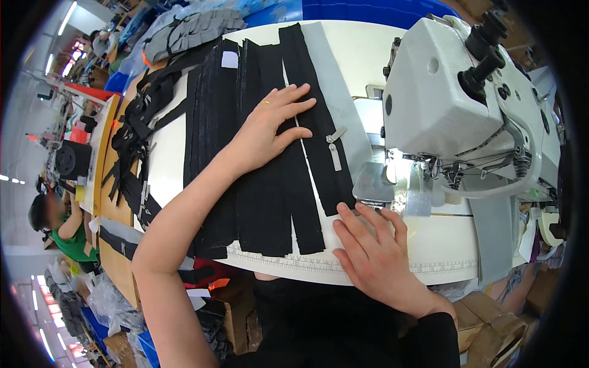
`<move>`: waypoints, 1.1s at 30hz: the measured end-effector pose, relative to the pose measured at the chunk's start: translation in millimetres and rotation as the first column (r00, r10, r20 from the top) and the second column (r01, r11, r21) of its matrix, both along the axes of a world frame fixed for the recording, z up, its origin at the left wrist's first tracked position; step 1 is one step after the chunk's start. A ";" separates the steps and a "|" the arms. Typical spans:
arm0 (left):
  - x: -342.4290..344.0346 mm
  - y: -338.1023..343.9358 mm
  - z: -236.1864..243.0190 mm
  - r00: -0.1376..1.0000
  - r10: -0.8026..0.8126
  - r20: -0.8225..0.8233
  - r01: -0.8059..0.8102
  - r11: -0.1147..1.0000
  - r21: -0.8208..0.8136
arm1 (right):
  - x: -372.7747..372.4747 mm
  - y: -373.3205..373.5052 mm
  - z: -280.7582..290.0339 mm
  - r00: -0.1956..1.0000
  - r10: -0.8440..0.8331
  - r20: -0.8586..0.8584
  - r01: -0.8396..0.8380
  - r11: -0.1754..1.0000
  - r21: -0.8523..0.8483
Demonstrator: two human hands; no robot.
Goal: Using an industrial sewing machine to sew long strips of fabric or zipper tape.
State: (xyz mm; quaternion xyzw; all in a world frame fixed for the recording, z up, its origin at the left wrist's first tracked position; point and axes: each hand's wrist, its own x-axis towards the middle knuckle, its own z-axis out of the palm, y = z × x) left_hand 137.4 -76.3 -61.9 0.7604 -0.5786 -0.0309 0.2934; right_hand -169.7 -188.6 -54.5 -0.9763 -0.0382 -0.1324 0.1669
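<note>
1. Left hand: open, fingers spread, laid flat over black fabric strips; palm and wrist hide part of the strips beneath. Fingertips reach across a narrow pale gap onto the next strip.
2. Right hand: open, fingers extended and slightly bent, fingertips at the lower end of the zipper strip; whether they press or only rest cannot be told.
3. Zipper strip: black, long, lying on the tabletop between the strips and the sewing machine; metal pull on its lower half.
4. Grey fabric piece: along the zipper strip's right side; its left edge is covered by the black.
5. Sewing machine: white, right of the strips; needle area hard to make out among bright metal parts.
6. Black strips: side by side and overlapping, count unclear; pale label near the top, its markings illegible.
7. Black straps: tangled heap at left, with metal pieces; individual ends indistinguishable.
8. Co-worker: green top, at far left, blurred, partly hidden.
9. Blue container: cut off by the upper edge.
</note>
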 end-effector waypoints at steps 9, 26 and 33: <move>-1.2 -12.9 11.2 0.975 0.102 0.198 -0.127 0.985 0.119 | -0.4 2.4 -1.0 0.999 -0.014 0.039 0.014 1.000 -0.016; 0.6 -44.5 -11.5 0.931 0.364 0.034 -0.362 0.930 -0.064 | -0.9 1.4 -0.2 0.997 -0.012 0.071 0.013 1.000 -0.027; 42.0 -43.2 2.6 0.781 0.544 -0.308 -0.622 0.723 -0.300 | -2.3 -0.9 -1.0 0.991 0.039 0.128 -0.045 0.998 0.044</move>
